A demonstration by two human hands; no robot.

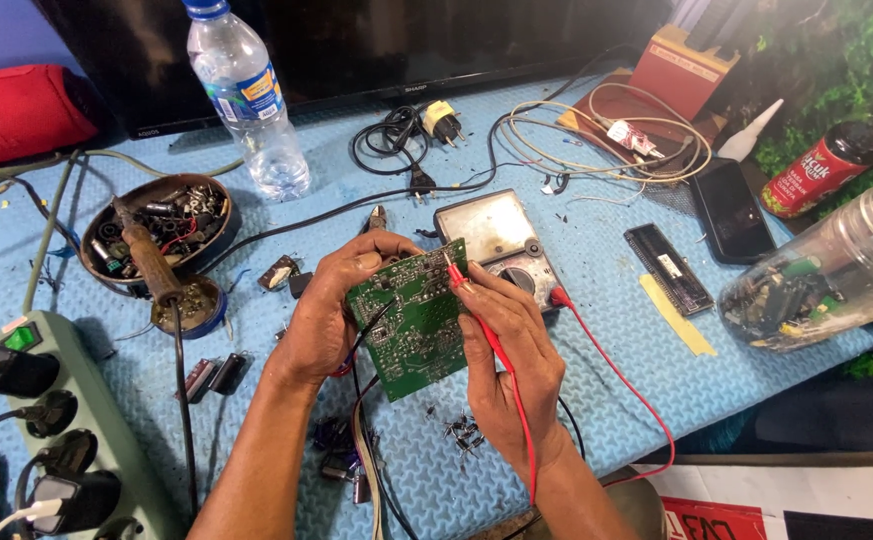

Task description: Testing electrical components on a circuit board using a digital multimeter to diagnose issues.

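green circuit board [411,320] pinched in left hand [326,315] fingers, right hand [511,365] fingers gripping red probe [459,277] on board's top edge

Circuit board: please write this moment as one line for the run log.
left hand: holds green circuit board | right hand: presses red probe on board | behind: multimeter | surface: blue mat

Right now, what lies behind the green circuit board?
Behind the circuit board sits a grey meter, dial showing. Its lower left corner is covered by the board and the right hand.
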